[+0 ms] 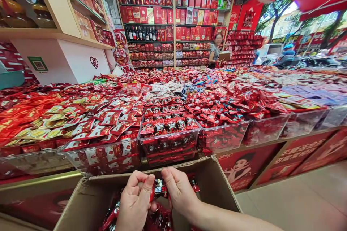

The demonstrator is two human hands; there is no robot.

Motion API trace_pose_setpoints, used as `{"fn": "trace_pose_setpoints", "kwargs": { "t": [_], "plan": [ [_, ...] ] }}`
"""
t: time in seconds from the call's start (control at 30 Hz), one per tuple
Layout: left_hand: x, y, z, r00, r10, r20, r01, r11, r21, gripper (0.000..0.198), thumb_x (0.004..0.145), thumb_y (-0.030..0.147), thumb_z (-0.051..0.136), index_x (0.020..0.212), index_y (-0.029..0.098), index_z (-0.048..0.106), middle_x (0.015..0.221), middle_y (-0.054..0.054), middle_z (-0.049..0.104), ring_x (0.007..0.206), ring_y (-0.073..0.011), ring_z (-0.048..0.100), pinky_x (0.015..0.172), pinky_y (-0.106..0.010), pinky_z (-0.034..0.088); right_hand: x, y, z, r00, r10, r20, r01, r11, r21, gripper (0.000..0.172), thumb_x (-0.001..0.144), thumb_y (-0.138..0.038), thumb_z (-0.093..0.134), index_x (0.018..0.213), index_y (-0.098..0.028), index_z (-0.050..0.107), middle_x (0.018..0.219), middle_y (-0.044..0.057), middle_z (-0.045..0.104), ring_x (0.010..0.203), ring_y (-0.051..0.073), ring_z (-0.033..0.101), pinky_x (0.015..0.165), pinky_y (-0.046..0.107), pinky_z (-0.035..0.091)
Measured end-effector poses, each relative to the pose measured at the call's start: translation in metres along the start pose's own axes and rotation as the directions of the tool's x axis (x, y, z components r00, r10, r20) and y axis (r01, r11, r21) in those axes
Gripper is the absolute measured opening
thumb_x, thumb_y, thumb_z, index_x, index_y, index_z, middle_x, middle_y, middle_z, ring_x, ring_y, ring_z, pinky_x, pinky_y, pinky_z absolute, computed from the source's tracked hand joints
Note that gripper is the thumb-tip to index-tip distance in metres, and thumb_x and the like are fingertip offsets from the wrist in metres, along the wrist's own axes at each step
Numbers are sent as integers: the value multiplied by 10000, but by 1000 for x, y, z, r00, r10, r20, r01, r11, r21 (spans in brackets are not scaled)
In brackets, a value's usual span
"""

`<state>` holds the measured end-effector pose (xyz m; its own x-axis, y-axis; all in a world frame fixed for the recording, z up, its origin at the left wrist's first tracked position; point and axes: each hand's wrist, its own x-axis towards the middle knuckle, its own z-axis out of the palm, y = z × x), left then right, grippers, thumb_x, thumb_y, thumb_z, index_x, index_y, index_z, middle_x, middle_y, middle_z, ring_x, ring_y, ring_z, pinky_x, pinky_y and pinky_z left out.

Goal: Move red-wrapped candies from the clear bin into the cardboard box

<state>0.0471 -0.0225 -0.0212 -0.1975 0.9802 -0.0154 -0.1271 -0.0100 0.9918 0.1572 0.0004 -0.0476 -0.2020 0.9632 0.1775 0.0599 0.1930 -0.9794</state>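
Observation:
An open cardboard box [89,195] sits at the bottom centre with several red wrapped sweets inside. Above it my left hand [135,202] and my right hand [180,189] both pinch one small red and black sweet packet [159,187] between thumbs and fingers. Directly beyond the box stands a clear plastic bin [169,144] filled with neat rows of the same red and black packets.
A long counter holds many clear bins [225,135] heaped with red wrapped sweets. Shelves of red boxes and bottles [151,18] line the back wall. A person [215,52] stands at the far end holding a box. Tiled floor [298,198] lies to the right.

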Motion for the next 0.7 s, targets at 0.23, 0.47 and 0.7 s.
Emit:
{"fn": "trace_pose_setpoints", "kwargs": {
  "t": [0.23, 0.47, 0.7],
  "plan": [
    [2, 1, -6, 999, -18, 27, 17, 998, 53, 392, 575, 459, 670, 817, 201, 503, 375, 124, 454, 230, -24, 346, 256, -112, 299, 1, 9, -8, 979, 45, 200, -79, 982, 169, 451, 693, -599, 447, 587, -164, 399, 464, -52, 388, 408, 58, 368, 404, 183, 279],
    [3, 6, -10, 1000, -26, 17, 25, 999, 33, 440, 602, 509, 626, 904, 205, 525, 489, 62, 551, 366, -88, 469, 338, -167, 393, 7, 7, -4, 986, 129, 106, -155, 942, 297, 455, 659, -593, 495, 567, -159, 396, 407, -52, 425, 345, 51, 365, 360, 175, 262],
    [6, 0, -9, 992, -97, 86, 100, 995, -27, 415, 546, 369, 727, 858, 167, 543, 527, 30, 626, 421, -103, 531, 398, -176, 405, 8, 7, -8, 984, 131, 119, -164, 928, 335, 444, 667, -569, 506, 577, -145, 412, 416, -44, 469, 338, 42, 380, 353, 161, 271]
  ]
}}
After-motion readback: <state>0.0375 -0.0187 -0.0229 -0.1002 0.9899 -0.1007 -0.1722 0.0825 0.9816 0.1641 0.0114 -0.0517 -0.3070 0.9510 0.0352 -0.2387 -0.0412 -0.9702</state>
